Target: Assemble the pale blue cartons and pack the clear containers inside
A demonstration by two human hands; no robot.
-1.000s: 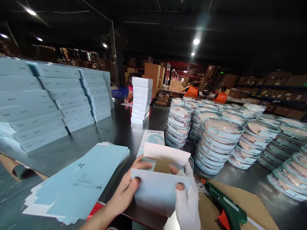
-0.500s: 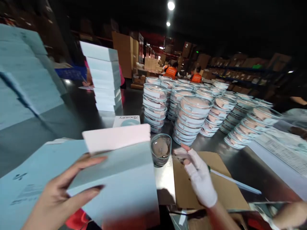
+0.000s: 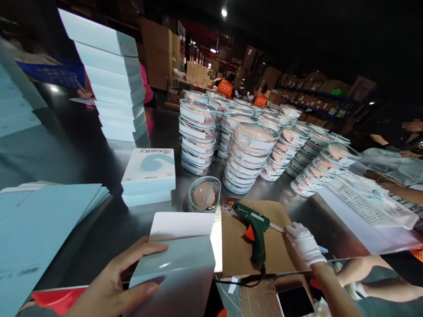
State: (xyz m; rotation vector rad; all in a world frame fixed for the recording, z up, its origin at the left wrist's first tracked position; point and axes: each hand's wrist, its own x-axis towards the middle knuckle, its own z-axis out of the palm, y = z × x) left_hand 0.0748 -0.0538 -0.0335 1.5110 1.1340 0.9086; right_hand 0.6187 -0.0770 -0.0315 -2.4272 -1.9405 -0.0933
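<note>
My bare left hand (image 3: 124, 279) is closed round a light-blue carton (image 3: 180, 259) at the bottom middle, thumb on the near side and fingers over the top. The carton's white flap (image 3: 181, 225) stands up at its far edge. On a brown cardboard sheet (image 3: 231, 259) lies a green glue gun (image 3: 259, 235) with an orange trigger and nozzle. A pale glue stick (image 3: 276, 227) sticks out of its back. My right hand (image 3: 302, 242), in a white glove with bare fingertips, is closed on this stick; its far end shows past the hand.
Stacks of clear-lidded oval containers (image 3: 251, 154) fill the table's middle. One low container (image 3: 205, 193) stands beyond the carton. Left are printed boxes (image 3: 152, 169), a tall box stack (image 3: 112, 83) and flat blue cartons (image 3: 56, 220). A co-worker's arms (image 3: 366, 273) are at right.
My right hand has moved right and down to the glue stick, uncovering the glue gun. The carton in my left hand is lower and nearer. The view has turned right.
</note>
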